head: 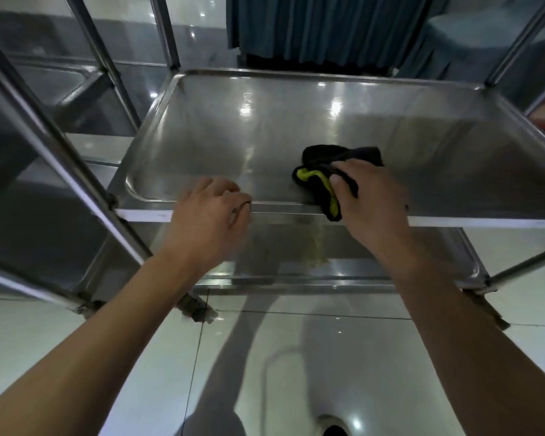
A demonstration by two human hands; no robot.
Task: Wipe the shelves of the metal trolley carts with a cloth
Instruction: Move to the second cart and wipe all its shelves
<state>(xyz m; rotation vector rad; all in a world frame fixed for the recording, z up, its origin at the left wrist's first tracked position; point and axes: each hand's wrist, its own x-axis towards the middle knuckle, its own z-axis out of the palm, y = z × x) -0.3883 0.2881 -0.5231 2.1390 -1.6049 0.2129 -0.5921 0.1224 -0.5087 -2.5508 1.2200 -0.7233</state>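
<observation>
A steel trolley stands in front of me, its middle shelf [296, 127] a shallow shiny tray. A black cloth with a yellow edge [321, 174] lies bunched on that shelf near the front rim. My right hand [372, 199] grips the cloth, thumb and fingers curled over it. My left hand [211, 212] rests on the shelf's front rim with its fingers curled over the edge. A lower shelf [296, 247] shows beneath, with a yellowish smear near its middle.
A second metal trolley [76, 89] stands close on the left, its uprights [60, 158] crossing the view. Blue curtains [328, 26] hang behind. The glossy tiled floor [328, 357] lies below; a trolley caster [199, 309] sits near my left forearm.
</observation>
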